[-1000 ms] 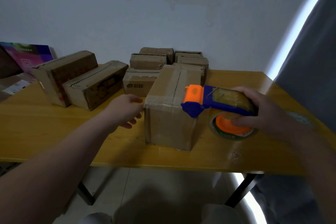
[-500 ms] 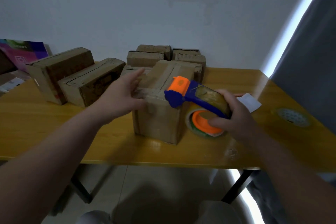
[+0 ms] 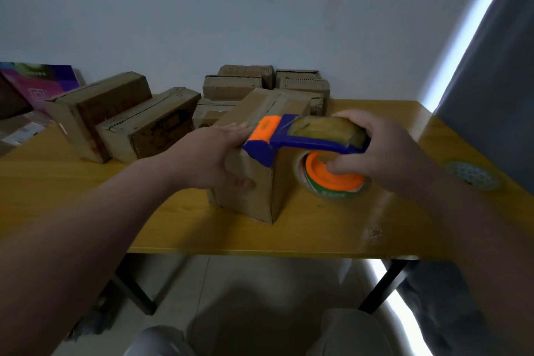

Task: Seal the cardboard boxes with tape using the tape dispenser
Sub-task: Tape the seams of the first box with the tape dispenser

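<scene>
Box [image 3: 260,182] stands on the counter [image 3: 86,196], steadied by our left hand [image 3: 213,159], fingers [image 3: 235,129] laid straight over its top edge. Our right hand [image 3: 384,147] grasps the tape dispenser [image 3: 303,138], head meeting that edge.

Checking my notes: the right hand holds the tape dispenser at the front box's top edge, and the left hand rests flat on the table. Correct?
Only the left hand is wrong: in the head view it braces the front box, fingers on top, thumb on the near face. The right hand does hold the tape dispenser at that top edge.
</scene>
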### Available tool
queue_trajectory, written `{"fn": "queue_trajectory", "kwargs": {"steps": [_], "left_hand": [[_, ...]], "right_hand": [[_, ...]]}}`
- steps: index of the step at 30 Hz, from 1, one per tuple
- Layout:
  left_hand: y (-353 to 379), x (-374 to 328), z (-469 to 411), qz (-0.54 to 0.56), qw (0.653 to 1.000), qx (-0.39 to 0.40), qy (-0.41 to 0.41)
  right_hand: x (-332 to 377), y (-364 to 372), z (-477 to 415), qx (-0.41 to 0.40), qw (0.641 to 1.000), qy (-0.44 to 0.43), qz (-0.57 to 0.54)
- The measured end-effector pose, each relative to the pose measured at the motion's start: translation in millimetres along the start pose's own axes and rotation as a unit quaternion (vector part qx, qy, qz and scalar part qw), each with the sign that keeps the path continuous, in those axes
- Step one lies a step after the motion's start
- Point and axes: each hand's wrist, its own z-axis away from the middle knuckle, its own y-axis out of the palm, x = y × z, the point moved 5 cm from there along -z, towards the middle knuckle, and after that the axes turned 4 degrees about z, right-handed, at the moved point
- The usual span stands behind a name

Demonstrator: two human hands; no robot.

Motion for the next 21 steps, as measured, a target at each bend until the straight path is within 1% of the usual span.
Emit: {"fn": "queue_trajectory", "kwargs": {"steps": [3,5,8,12,21], "left_hand": [[0,5,-1,-0.011,1.0,0.015,-0.011],[1,8,-2,-0.026,0.999,0.022,-0.023],[2,7,-4,-0.04,0.998,0.031,-0.021],[2,7,-3,-0.032,0.999,0.034,-0.025],[2,3,-2,-0.042,0.997,0.044,-0.038]], "right_hand": [[6,-14,3,-0.003,1.0,-0.004,0.03],[1,-32,10,-0.013,0.999,0.011,0.035],[-11,-47,23,0.009,0.999,0.037,0.029],[-20,-36,33,0.031,0.997,0.053,0.053],[-22,-14,14,0.079,0.99,0.04,0.111]]}}
